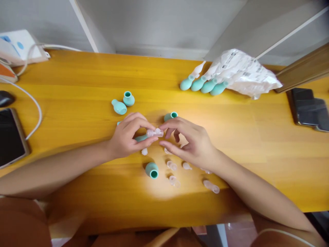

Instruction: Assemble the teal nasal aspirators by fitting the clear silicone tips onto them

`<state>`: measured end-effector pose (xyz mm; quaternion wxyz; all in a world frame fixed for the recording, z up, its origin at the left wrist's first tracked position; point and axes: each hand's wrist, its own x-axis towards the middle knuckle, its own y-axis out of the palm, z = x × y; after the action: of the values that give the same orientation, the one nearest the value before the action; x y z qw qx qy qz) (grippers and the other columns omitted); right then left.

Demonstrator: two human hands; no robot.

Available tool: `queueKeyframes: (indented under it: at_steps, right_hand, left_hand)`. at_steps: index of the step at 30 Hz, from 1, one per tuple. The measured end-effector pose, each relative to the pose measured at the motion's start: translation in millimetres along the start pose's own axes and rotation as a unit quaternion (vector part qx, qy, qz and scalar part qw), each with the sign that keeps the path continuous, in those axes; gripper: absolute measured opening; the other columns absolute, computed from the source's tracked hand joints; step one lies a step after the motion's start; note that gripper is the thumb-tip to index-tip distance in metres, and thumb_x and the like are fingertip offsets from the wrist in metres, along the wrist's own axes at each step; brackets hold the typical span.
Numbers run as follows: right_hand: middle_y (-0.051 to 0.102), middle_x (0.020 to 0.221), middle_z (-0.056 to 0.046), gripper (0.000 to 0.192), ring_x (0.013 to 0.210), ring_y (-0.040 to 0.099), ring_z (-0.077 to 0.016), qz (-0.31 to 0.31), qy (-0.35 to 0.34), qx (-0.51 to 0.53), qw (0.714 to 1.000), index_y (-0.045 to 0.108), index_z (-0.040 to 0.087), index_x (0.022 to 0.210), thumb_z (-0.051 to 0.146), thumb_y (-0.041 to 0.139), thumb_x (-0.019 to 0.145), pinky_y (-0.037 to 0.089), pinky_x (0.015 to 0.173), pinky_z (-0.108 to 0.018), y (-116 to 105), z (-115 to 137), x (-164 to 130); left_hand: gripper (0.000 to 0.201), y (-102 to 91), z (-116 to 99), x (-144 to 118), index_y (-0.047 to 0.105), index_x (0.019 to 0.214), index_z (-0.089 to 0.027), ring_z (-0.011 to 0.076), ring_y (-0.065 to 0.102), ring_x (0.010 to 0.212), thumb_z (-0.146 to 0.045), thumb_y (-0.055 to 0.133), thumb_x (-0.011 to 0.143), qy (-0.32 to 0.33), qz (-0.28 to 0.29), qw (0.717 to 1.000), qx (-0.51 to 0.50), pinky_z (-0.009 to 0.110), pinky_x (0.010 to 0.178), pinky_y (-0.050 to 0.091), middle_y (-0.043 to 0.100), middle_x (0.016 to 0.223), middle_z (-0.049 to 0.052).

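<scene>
My left hand (131, 135) pinches a small clear plastic tube (155, 133) between thumb and fingertips. The tube lies sideways, and a small whitish round piece shows at its top. At the tube's right end is my right hand (191, 139), its thumb and index finger apart; whether the index fingertip touches the tube I cannot tell. Mint-green rubber bulbs lie about: one behind my right fingers (170, 116), one in front (152, 170), and a pair at the back left (123, 103). Others are partly hidden by my left hand. Below my hands are several clear plastic pieces (172, 165).
Several green bulbs with pale nozzles (203, 84) lie in a row by a crinkled plastic bag (246, 73) at the back right. Dark phones (308, 108) rest far right. Leftward are a dark-screened device (11, 137), a white cable (38, 109) and a white box (24, 46).
</scene>
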<state>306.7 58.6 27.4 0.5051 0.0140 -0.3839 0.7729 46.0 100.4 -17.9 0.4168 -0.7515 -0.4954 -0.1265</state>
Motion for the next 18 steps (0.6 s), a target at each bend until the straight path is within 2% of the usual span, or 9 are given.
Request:
queueKeyframes:
  at_steps: [5,9,11,14,18]
  right_hand:
    - [0.081,0.106,-0.005,0.02,0.073,0.071,-0.0136,-0.003,0.027,0.025,0.999,0.074,0.024,0.131,0.026,0.08,0.111,0.061,0.065,-0.029,5,0,-2]
    - [0.075,0.1,-0.003,0.011,0.077,0.071,-0.015,-0.022,0.089,0.106,0.99,0.076,0.025,0.121,0.032,0.077,0.112,0.061,0.063,-0.027,0,5,0]
    - [0.072,0.099,-0.003,0.013,0.081,0.07,-0.0165,-0.061,0.13,0.153,0.978,0.075,0.026,0.117,0.039,0.076,0.113,0.062,0.065,-0.027,-3,6,1]
    - [0.069,0.095,-0.002,0.023,0.083,0.067,-0.0172,-0.117,0.167,0.193,0.96,0.075,0.026,0.113,0.048,0.081,0.109,0.063,0.069,-0.029,-7,6,3]
    - [0.068,0.094,-0.002,0.025,0.082,0.065,-0.0163,-0.129,0.187,0.213,0.95,0.076,0.026,0.109,0.049,0.086,0.106,0.062,0.07,-0.028,-6,7,5]
  left_hand:
    - [0.032,1.5,5,0,0.07,0.118,-0.025,0.0214,0.078,0.092,-0.052,0.085,0.107,0.027,0.011,0.999,-0.021,0.038,0.083,0.063,0.081,0.102,0.005]
    - [0.038,-0.6,2,2,0.063,0.132,-0.025,0.0251,0.077,0.098,-0.035,0.084,0.102,0.043,0.047,0.998,0.006,0.042,0.091,0.061,0.081,0.107,0.006]
    - [0.038,-2.3,-1,2,0.061,0.13,-0.024,0.0287,0.075,0.103,-0.024,0.073,0.094,0.062,0.09,0.993,0.034,0.046,0.094,0.059,0.08,0.109,0.007]
    - [0.042,-3.7,-3,1,0.061,0.12,-0.023,0.0345,0.073,0.108,-0.022,0.063,0.077,0.113,0.17,0.976,0.068,0.051,0.093,0.055,0.079,0.107,0.01]
    - [0.041,-3.4,-4,3,0.066,0.116,-0.019,0.0372,0.071,0.112,-0.022,0.066,0.075,0.156,0.271,0.943,0.116,0.054,0.098,0.052,0.081,0.111,0.013]
